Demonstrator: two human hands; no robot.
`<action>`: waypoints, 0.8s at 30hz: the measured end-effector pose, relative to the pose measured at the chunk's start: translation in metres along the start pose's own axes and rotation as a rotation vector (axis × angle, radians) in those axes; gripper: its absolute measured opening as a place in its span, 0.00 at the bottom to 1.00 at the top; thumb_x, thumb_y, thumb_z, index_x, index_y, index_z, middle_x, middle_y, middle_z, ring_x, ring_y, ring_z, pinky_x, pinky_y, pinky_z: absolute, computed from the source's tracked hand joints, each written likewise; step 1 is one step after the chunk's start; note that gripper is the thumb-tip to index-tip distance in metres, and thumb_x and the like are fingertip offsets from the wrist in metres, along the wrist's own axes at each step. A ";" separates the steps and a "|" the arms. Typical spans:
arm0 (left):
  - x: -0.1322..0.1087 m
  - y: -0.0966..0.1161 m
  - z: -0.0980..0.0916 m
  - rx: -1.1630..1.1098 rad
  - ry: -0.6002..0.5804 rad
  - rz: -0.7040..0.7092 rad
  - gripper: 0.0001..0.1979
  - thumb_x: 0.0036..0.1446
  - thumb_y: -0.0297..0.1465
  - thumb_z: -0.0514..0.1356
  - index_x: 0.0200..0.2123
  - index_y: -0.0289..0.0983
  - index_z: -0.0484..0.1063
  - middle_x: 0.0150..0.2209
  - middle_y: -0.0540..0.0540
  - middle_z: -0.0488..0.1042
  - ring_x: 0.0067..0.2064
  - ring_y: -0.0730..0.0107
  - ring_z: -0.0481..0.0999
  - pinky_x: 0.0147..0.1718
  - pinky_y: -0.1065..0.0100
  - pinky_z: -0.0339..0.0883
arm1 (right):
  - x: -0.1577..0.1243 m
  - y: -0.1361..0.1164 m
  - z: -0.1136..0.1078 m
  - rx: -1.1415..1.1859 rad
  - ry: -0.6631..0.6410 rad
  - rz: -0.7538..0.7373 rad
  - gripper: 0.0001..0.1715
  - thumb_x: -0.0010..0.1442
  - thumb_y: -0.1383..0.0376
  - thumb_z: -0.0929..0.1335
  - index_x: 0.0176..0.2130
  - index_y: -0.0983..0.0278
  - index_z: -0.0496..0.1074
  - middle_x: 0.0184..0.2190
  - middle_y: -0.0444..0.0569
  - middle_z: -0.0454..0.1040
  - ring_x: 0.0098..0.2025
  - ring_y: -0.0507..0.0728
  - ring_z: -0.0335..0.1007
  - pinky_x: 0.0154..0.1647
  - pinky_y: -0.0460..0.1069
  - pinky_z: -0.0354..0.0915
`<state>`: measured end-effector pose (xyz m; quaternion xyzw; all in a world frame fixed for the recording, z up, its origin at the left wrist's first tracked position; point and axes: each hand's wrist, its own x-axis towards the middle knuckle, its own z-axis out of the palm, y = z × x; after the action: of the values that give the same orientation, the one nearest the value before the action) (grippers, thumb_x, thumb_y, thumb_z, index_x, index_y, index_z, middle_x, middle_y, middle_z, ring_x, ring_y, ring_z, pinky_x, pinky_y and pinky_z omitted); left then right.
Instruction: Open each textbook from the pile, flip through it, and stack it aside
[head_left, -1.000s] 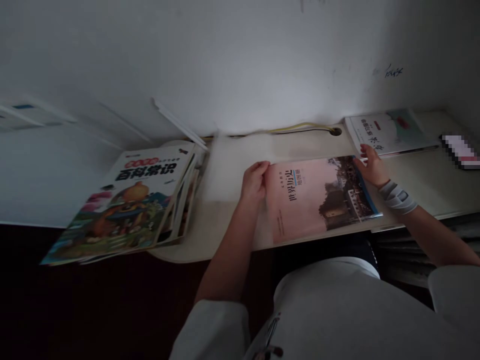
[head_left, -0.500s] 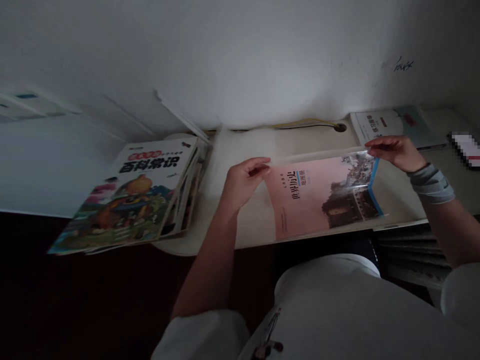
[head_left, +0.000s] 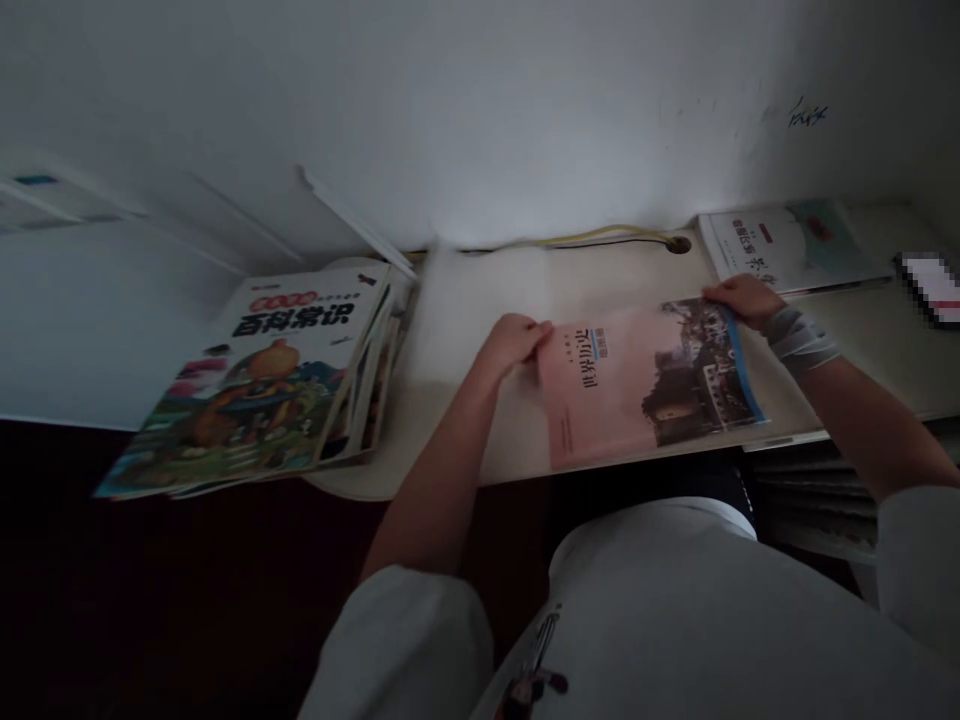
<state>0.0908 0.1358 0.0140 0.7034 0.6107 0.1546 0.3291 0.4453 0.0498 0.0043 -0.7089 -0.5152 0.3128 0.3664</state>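
A pink book (head_left: 637, 385) with a photo on its cover lies flat on the pale desk (head_left: 480, 300) in front of me. My left hand (head_left: 516, 343) is closed on the book's far left corner. My right hand (head_left: 742, 298), with a grey band round the wrist, grips the book's far right corner. A see-through plastic sheet seems to lie over the cover, but the dim light makes that hard to confirm.
A slanting stack of colourful picture books (head_left: 262, 390) sits on the desk's left end. A white booklet (head_left: 787, 245) lies at the far right by the wall. A yellow cable (head_left: 607, 238) runs into a desk hole. My lap in pale clothing fills the foreground.
Both hands lifted the book's far edge half a second ago and have now lowered it flat again. The right hand moved back down to the corner.
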 end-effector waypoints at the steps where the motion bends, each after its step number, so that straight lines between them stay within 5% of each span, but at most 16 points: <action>1: 0.002 0.001 0.004 0.149 0.034 0.013 0.11 0.52 0.36 0.61 0.23 0.35 0.71 0.24 0.41 0.72 0.33 0.57 0.75 0.35 0.58 0.69 | 0.006 0.003 0.006 -0.116 -0.010 0.032 0.21 0.51 0.55 0.71 0.16 0.64 0.67 0.10 0.42 0.60 0.19 0.53 0.62 0.24 0.49 0.61; 5: 0.000 0.015 0.018 0.527 0.179 0.264 0.14 0.55 0.31 0.57 0.45 0.35 0.72 0.47 0.33 0.73 0.50 0.50 0.71 0.46 0.55 0.66 | 0.012 0.001 0.020 -0.735 -0.025 0.058 0.17 0.56 0.57 0.68 0.23 0.66 0.74 0.23 0.53 0.74 0.34 0.61 0.72 0.35 0.51 0.64; 10: 0.008 0.050 0.044 0.524 -0.144 0.573 0.13 0.59 0.27 0.51 0.40 0.34 0.75 0.44 0.38 0.75 0.46 0.61 0.73 0.45 0.63 0.64 | -0.009 -0.021 0.030 -1.109 0.125 -0.033 0.18 0.59 0.59 0.65 0.46 0.67 0.72 0.41 0.63 0.75 0.41 0.67 0.73 0.36 0.55 0.64; 17: 0.027 0.070 0.066 0.372 -0.204 0.583 0.12 0.54 0.25 0.53 0.30 0.36 0.78 0.34 0.42 0.78 0.35 0.67 0.74 0.38 0.67 0.62 | -0.033 -0.044 0.054 -0.998 -0.195 -0.543 0.18 0.64 0.62 0.62 0.48 0.68 0.71 0.49 0.63 0.71 0.49 0.65 0.69 0.46 0.57 0.63; 21: 0.035 0.069 0.068 0.325 -0.238 0.548 0.11 0.55 0.28 0.55 0.31 0.34 0.78 0.32 0.41 0.78 0.34 0.66 0.73 0.37 0.66 0.62 | -0.079 -0.041 0.073 -0.781 -0.415 -0.928 0.30 0.61 0.52 0.65 0.55 0.68 0.67 0.57 0.65 0.65 0.56 0.66 0.64 0.54 0.61 0.60; 24: 0.043 0.067 0.071 0.333 -0.305 0.543 0.10 0.54 0.28 0.55 0.30 0.33 0.78 0.29 0.43 0.77 0.32 0.68 0.73 0.36 0.67 0.62 | -0.120 -0.030 0.085 -0.741 -0.483 -1.044 0.37 0.59 0.47 0.65 0.59 0.66 0.63 0.60 0.64 0.62 0.61 0.67 0.59 0.59 0.65 0.55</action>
<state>0.1949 0.1552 -0.0024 0.8991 0.3622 0.0281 0.2443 0.3273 -0.0429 -0.0079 -0.3566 -0.9298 0.0477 0.0773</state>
